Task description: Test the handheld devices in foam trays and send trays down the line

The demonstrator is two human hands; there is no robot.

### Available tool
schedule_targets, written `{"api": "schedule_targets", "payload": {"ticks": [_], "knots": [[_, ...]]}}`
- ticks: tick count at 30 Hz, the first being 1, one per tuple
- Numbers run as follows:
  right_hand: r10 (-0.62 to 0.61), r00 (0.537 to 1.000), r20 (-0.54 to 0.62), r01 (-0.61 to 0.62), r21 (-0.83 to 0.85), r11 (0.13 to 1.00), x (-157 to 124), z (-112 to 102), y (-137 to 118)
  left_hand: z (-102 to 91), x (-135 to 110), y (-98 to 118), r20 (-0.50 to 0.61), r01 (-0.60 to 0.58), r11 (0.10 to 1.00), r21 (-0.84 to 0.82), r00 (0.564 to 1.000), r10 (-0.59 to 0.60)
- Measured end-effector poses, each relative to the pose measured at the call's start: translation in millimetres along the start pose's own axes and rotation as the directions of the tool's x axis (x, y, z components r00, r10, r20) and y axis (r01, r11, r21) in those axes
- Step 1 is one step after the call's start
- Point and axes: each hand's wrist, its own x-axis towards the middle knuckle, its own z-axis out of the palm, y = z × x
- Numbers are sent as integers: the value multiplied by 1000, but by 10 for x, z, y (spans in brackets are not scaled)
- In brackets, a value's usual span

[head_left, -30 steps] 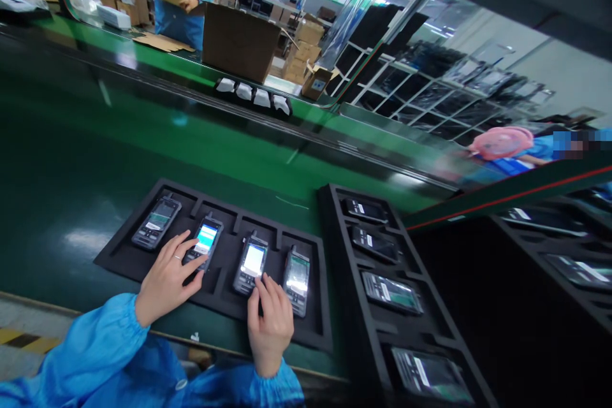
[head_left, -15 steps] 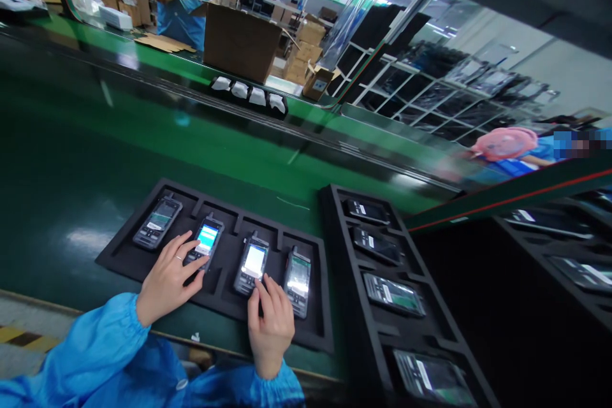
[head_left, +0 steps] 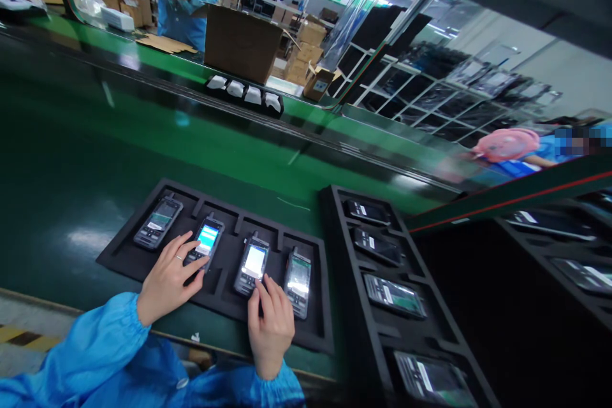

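A black foam tray (head_left: 220,277) lies in front of me with several handheld radios in its slots. My left hand (head_left: 172,274) rests over the second radio (head_left: 208,239) from the left, fingers spread, its fingertips on the lower part beneath a lit blue screen. On the radio (head_left: 253,261) to the right of it, whose screen glows white, my right hand (head_left: 271,322) touches the keypad with outstretched fingers. Neither hand grips anything. The leftmost radio (head_left: 159,222) and the rightmost radio (head_left: 298,280) have dark, reflective screens.
At right stands a stack of black foam trays (head_left: 382,331) holding more radios. Beyond the green work surface (head_left: 76,134), a tray of white-wrapped items (head_left: 245,94) sits before a cardboard box (head_left: 241,41). A person in blue (head_left: 189,3) handles cardboard there.
Across the bench, the tray of white-wrapped items has shifted slightly left. The person there has moved and tilted the cardboard. My hands look unchanged.
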Motion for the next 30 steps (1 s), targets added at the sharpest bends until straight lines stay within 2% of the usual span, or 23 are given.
{"api": "schedule_targets", "payload": {"ticks": [16,30], "knots": [[12,1000,2,-12,4,1000,-7,-4,2,-23,18,4,44,2,1000,26,999,-3],[13,1000,7,-13,12,1000,-17,15,20,-11,-1,-6,42,14,1000,9,999,-15]]}}
